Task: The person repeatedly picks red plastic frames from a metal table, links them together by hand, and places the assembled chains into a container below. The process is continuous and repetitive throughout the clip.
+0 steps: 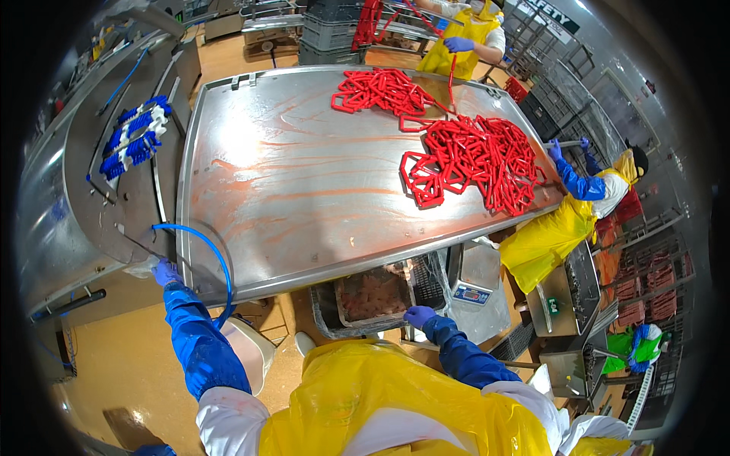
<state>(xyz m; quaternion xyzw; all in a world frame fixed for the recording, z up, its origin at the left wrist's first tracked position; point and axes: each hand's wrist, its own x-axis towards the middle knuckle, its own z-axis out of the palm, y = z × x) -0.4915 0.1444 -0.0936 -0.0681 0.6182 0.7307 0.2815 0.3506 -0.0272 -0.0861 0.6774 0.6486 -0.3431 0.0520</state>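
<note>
My left hand (165,271), in a purple glove, reaches to the table's near left corner beside the steel machine (76,197). Its fingers look closed near a thin rod; what they hold is too small to make out. My right hand (418,315), also gloved, is by the near side of the table with its fingers curled in and nothing visible in them. Below it sits a lined dark crate (327,319) with a tray of pale pinkish pieces (372,295). Heaps of red sausage links (479,163) lie on the steel table (281,213), on its right half.
A blue hose (220,254) loops over the table's left corner. Blue and white brush-like parts (137,137) stick out at the machine. A scale (471,285) stands right of the crate. One co-worker (563,220) holds a rod at the right; another (471,42) lifts links at the far side.
</note>
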